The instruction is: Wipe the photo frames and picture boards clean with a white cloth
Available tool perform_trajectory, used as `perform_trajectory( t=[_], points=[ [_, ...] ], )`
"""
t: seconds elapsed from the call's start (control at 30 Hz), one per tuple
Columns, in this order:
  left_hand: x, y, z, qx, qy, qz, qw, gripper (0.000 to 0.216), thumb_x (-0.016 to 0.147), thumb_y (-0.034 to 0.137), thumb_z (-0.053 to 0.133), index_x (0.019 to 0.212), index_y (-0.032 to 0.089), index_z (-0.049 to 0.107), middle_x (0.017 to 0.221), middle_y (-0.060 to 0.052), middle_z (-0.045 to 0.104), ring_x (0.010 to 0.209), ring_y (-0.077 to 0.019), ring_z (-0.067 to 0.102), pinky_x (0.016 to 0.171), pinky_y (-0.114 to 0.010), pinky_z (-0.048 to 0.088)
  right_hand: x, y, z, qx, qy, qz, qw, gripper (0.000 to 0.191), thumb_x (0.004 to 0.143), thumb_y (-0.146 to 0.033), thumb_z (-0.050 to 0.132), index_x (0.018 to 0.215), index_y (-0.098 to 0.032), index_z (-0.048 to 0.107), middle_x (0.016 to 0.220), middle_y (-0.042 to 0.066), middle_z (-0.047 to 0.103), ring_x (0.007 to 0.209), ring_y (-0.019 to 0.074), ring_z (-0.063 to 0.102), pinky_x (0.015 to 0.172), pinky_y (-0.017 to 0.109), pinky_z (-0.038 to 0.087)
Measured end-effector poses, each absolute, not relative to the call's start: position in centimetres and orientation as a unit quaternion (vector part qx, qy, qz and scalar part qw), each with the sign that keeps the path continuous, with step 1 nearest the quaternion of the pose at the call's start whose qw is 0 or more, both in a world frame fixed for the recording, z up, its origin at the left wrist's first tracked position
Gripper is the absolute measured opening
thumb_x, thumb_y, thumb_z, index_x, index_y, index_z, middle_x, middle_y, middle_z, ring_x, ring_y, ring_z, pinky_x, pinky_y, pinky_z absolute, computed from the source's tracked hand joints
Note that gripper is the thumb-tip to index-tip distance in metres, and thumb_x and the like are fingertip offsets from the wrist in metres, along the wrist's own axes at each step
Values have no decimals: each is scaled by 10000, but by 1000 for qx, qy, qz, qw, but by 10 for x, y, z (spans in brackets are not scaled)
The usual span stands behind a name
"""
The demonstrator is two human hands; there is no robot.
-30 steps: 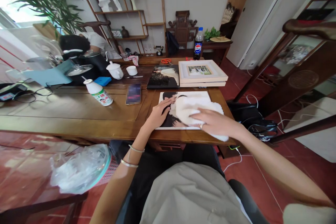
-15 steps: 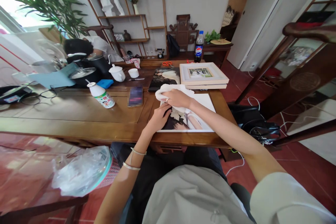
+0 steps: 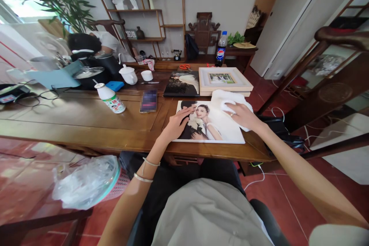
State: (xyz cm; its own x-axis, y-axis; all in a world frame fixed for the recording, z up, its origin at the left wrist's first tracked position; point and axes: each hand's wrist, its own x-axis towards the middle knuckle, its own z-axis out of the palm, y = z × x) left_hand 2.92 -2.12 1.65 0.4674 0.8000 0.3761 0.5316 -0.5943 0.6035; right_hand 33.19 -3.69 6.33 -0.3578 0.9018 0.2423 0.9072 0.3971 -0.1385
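Note:
A photo print panel [image 3: 215, 132] showing a couple lies flat near the table's front edge. My left hand [image 3: 176, 123] rests on its left side, fingers stretched out over the picture. My right hand [image 3: 243, 115] grips a white cloth [image 3: 223, 98] at the panel's right side, and the cloth covers its upper right corner. Behind the panel lies a darker photo panel [image 3: 181, 83]. Beside that, white picture frames [image 3: 243, 83] are stacked, the upper one holding a small photo.
On the wooden table [image 3: 141, 128] stand a white drink bottle [image 3: 111, 98], a phone [image 3: 148, 101], a teapot [image 3: 128, 74], a cup [image 3: 147, 75] and a cola bottle [image 3: 221, 50]. Orange-handled scissors [image 3: 185, 66] lie farther back. A bag-lined basket [image 3: 115, 184] stands below left.
My right hand has carried the cloth rightward across the photo panel, uncovering the couple's faces. My left hand stays on the left side, its fingers now flatter. The view has shifted slightly.

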Motion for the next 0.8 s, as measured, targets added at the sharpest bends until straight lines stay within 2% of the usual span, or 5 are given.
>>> perform_trajectory(
  t=[0.13,0.27,0.47,0.6,0.8],
  points=[
    [29,-21,16,829,408,319,212,408,941,216,390,1307,253,566,1423,-37,523,1389,-224,387,1147,-449,319,310,-83,71,-473,-873,-3,118,429,775,-64,452,1138,-143,665,1364,165,545,1232,305,512,1001,465,414],
    [29,-20,16,830,406,319,212,408,941,223,390,1308,222,568,1432,-56,512,1384,-236,396,1147,-451,317,278,-134,76,-368,-923,53,102,442,673,-19,484,1014,-197,700,1523,82,372,1389,248,340,1159,476,217],
    [29,-20,15,831,404,322,205,404,937,223,393,1299,220,573,1424,-52,523,1371,-219,416,1146,-419,329,298,-97,78,-407,-901,120,93,321,711,-94,556,974,-219,692,1349,68,578,1356,303,389,1103,485,330],
    [28,-19,15,836,400,321,196,398,937,221,393,1285,211,584,1420,-53,527,1379,-210,404,1150,-403,324,324,-29,75,-446,-876,153,103,264,790,-236,574,1027,-181,677,1129,80,692,1311,357,437,1136,562,225],
    [28,-19,13,837,390,329,196,401,939,231,390,1294,205,574,1413,-50,534,1384,-202,396,1155,-402,313,331,11,67,-499,-842,137,153,360,812,-229,548,1155,-206,657,1217,50,662,1309,320,446,1132,522,256]
  ],
)
